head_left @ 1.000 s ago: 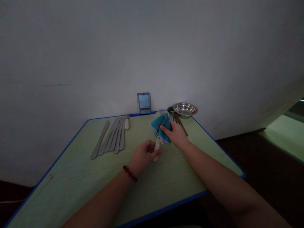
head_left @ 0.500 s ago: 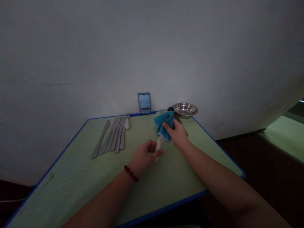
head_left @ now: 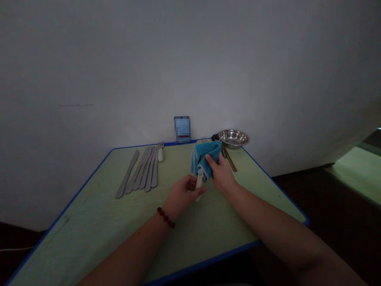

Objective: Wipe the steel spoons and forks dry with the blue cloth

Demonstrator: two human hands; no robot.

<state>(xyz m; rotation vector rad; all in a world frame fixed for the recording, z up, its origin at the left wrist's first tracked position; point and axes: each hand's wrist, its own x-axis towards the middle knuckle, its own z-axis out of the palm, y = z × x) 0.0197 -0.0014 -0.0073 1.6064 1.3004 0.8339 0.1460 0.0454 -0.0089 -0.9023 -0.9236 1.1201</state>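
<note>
My left hand (head_left: 183, 194) grips a white utensil handle (head_left: 199, 186) in the middle of the green table. The upper end of that utensil is hidden inside a crumpled teal-blue cloth (head_left: 204, 159). My right hand (head_left: 220, 173) pinches the cloth around that end, with the thumb on top. Both hands are close together, and the cloth touches the fingers of my right hand only. A red bead bracelet (head_left: 165, 217) circles my left wrist.
Several grey table knives (head_left: 143, 170) and a white-handled fork (head_left: 160, 153) lie at the table's far left. A steel bowl (head_left: 233, 138), dark utensils and a brown handle (head_left: 229, 158) sit far right. A blurred blue card (head_left: 182, 129) leans against the wall.
The cloth has shifted slightly right and now wraps more tightly around the utensil's end. My right hand has moved a little to the right with it. My left hand keeps its grip.
</note>
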